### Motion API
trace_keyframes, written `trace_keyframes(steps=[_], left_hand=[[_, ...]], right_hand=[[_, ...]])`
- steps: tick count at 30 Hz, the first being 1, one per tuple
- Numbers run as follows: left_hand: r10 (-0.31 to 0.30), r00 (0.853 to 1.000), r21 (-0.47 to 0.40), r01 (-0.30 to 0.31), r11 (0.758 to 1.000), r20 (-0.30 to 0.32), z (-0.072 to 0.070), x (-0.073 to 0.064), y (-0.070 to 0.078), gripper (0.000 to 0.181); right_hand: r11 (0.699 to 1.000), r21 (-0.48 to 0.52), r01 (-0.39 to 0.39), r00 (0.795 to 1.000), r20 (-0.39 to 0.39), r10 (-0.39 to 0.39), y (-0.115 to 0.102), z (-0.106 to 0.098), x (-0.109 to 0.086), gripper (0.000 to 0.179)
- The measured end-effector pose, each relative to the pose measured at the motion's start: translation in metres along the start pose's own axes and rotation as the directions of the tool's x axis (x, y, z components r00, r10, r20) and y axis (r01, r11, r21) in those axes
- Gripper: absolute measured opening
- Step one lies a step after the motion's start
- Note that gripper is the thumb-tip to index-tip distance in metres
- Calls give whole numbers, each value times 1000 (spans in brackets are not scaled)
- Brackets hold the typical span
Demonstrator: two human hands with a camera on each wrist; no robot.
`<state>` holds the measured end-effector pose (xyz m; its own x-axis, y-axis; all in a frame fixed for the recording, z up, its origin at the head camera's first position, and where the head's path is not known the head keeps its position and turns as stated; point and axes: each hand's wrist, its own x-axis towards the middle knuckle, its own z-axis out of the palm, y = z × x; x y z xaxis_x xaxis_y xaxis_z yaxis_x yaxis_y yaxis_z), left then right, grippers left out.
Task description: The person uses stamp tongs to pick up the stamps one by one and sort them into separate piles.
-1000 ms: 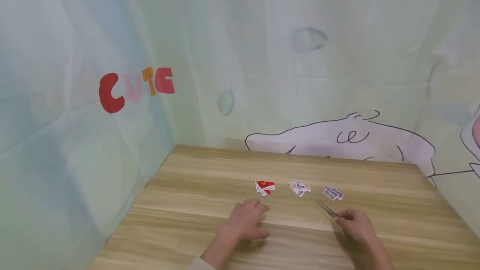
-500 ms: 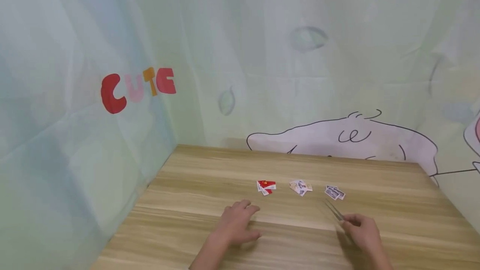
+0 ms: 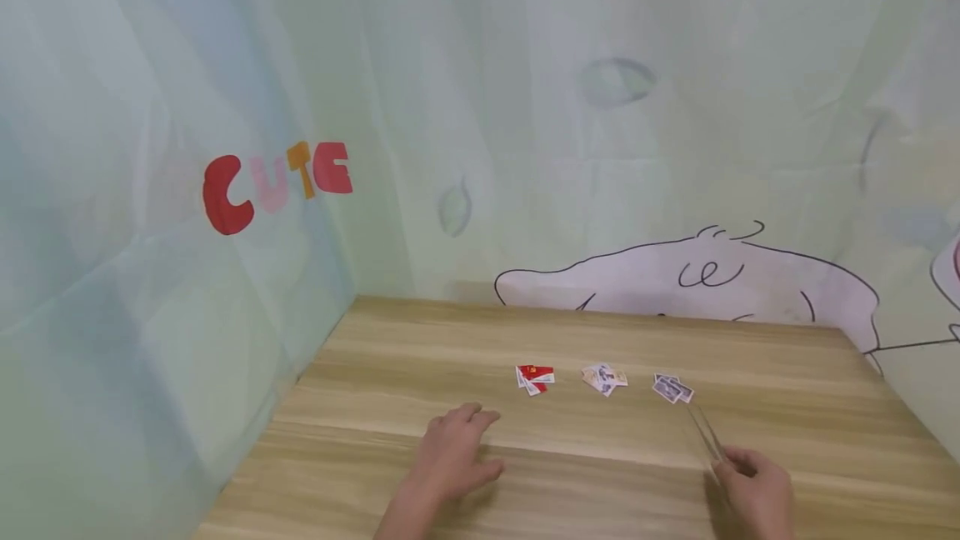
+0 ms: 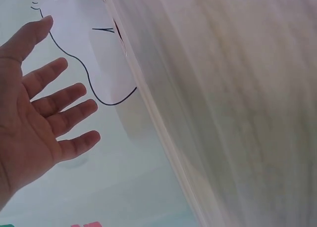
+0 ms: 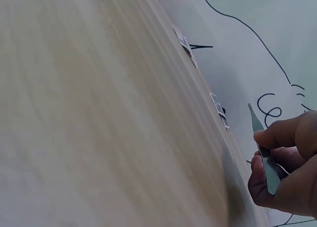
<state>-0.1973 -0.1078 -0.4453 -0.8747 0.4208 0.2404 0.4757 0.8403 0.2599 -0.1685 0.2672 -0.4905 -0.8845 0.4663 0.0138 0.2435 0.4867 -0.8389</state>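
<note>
My right hand pinches a pair of metal tweezers between thumb and fingers, tips pointing away from me and nothing between them. Just beyond the tips lies a small cluster of grey-purple stamp-like papers with white borders. To its left sit a pale, orange-tinted cluster of similar papers and a red-and-white cluster. My left hand hovers over the table at the left, fingers spread and holding nothing; the left wrist view shows its bare palm.
The wood-grain table runs back to a pale green fabric backdrop with a cartoon outline and coloured letters. Another fabric wall borders the table's left edge.
My right hand has moved right and toward me with the tweezers, which now point more directly forward. The left hand has drifted left. The three paper clusters lie as before.
</note>
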Motion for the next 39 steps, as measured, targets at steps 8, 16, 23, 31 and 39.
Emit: trace_keyframes(steps=[8,16,23,31,39], left_hand=[[-48,997,-23,47,999,-57,-5,-4,-8,58],[-61,993,-29,59,998,-101,-10,-12,-13,57],[-79,991,-38,75,996,-108,-13,-17,-18,58],[-94,987,-16,93,996,-130,-13,-24,-25,58],[-86,984,10,89,996,-158,-14,-33,-30,57]], right_hand=[[995,28,-99,988,-113,102,4,-1,2,34],[986,16,-167,974,-152,168,9,-5,6,35],[987,-22,-160,972,-178,154,11,-3,5,32],[987,-23,-157,979,-139,152,11,-2,7,33],[985,-38,-167,981,-102,162,13,-4,11,31]])
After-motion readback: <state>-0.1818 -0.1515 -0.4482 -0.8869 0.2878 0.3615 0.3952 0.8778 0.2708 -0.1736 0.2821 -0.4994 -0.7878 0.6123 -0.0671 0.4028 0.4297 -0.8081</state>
